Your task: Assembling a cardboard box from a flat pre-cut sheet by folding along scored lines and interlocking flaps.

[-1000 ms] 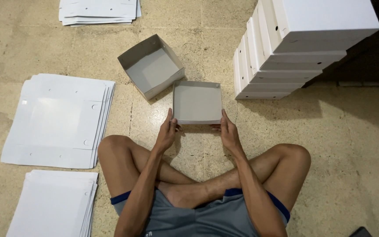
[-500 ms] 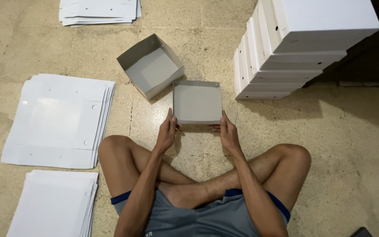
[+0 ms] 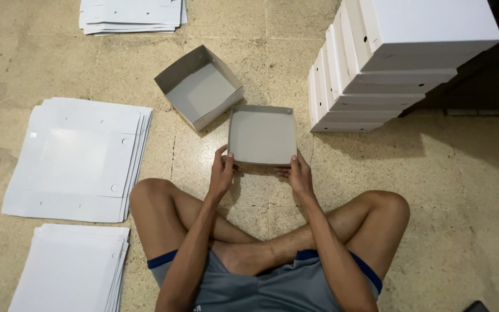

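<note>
While both hands [image 3: 222, 173] [image 3: 300, 173] grip 1 shallow tray [image 3: 263, 136], 1 open box [image 3: 200, 86], 3 flat-sheet stacks [image 3: 76, 159]

Dim, warm overhead light; soft shadows right of the stacked boxes [image 3: 388, 63]; sharp focus, no glare.

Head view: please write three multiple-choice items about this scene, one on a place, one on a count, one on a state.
1. Where is the stack of closed white boxes?
A. right of the shallow box
B. on the lap
C. left of the flat sheets

2. How many open folded boxes lie on the floor?
A. one
B. two
C. four

3. How do the hands hold the shallow box?
A. by its near edge, both hands
B. left hand only
C. not touching

Answers:
1 A, the stack stands at upper right.
2 B, the shallow box and the deeper box.
3 A, left hand and right hand grip the near corners.
</note>
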